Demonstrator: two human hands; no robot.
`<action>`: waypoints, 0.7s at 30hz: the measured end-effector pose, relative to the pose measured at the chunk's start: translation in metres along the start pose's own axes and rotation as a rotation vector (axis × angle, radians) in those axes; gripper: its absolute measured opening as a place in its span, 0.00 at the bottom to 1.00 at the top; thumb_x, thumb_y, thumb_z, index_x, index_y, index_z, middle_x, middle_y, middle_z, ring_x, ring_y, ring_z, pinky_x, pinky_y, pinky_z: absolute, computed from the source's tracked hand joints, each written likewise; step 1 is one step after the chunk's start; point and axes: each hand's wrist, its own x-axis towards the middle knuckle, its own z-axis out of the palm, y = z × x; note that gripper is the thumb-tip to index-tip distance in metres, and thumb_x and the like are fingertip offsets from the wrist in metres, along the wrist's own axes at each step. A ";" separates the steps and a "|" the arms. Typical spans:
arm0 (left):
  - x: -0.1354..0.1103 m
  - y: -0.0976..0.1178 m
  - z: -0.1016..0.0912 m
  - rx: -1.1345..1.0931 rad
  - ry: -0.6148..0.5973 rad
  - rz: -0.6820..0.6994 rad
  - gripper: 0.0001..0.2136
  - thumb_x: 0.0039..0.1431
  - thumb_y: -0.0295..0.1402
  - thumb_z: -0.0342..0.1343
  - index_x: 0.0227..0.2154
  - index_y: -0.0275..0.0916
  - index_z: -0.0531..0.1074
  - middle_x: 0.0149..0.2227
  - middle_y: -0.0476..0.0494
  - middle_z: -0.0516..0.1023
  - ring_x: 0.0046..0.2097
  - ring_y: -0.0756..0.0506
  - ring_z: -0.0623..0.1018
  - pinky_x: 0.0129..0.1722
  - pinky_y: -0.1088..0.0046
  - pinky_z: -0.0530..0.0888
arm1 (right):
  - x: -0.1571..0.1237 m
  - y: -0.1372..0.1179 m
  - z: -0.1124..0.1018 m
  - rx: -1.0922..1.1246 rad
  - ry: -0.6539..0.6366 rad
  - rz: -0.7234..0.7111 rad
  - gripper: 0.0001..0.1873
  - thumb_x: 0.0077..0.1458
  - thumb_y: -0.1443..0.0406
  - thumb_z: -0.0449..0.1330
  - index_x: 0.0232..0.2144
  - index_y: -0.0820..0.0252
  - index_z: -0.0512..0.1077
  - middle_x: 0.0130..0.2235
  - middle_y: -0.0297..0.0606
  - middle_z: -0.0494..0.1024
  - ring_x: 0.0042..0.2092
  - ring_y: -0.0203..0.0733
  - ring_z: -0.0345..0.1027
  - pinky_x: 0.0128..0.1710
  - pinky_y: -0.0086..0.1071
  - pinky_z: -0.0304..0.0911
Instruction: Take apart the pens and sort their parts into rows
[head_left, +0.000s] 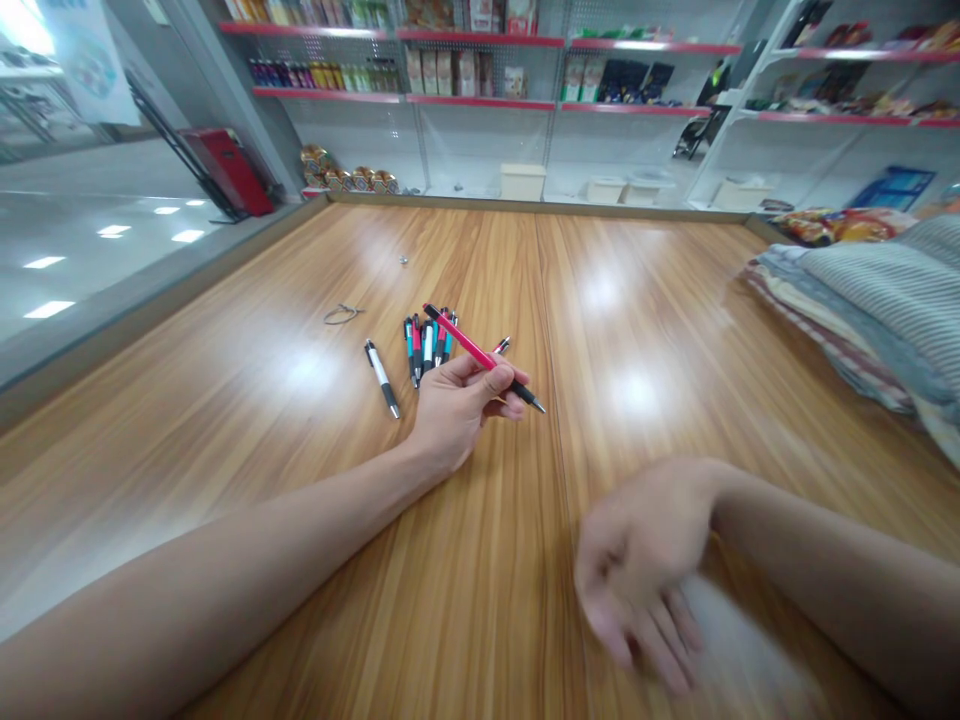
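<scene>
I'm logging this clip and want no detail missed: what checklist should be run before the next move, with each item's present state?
1. Red pen gripped by the left hand: ok, pinched between thumb and fingers.
2. Right hand free of things: cannot tell, it is motion-blurred.
3. No pen lying apart from the pile of pens: not ok, a white pen lies to its left.
4. Wire-like loop apart from the pens: ok.
5. Folded cloth away from the pens: ok, at the right edge.
</scene>
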 end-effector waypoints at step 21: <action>-0.005 -0.003 0.002 -0.091 -0.211 -0.114 0.09 0.54 0.36 0.65 0.31 0.35 0.74 0.30 0.45 0.80 0.24 0.54 0.76 0.22 0.81 0.71 | 0.020 0.004 -0.025 0.441 0.295 -0.886 0.20 0.66 0.52 0.43 0.34 0.61 0.64 0.27 0.38 0.73 0.26 0.41 0.72 0.15 0.26 0.59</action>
